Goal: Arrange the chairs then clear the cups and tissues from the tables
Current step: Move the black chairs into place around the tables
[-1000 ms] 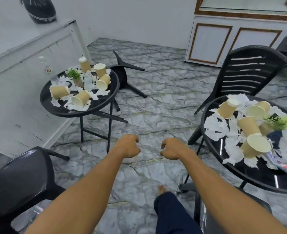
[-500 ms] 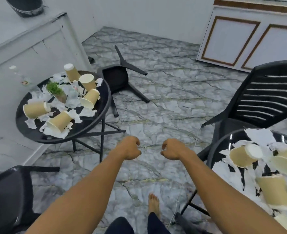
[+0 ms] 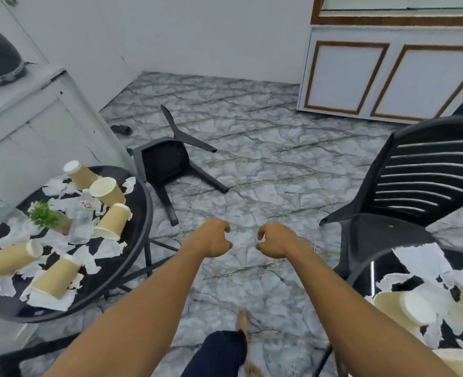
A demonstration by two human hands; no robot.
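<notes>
View has pushed forward since half a second ago: tipped-over chair [image 3: 167, 164] now sits closer and more central, both arms still stretched out ahead. That black plastic chair lies on its side on the marble floor [image 3: 265, 164], legs pointing right, just beyond the left round table [image 3: 143, 213]. Left hand [image 3: 212, 239] and right hand [image 3: 275, 240] are near each other, fingers curled in, holding nothing. Five paper cups [image 3: 107, 190] lie on their sides on the left table among torn tissues [image 3: 88, 259], with a small plant [image 3: 43, 214] and a clear bottle [image 3: 82, 221] – label unreadable. An upright slatted chair [image 3: 415, 186] stands at the right table [image 3: 361, 270], which is cut off by the frame edge; its cups [image 3: 399, 306] are blurred – count unclear. A bare foot [image 3: 242, 319] is partly hidden.
</notes>
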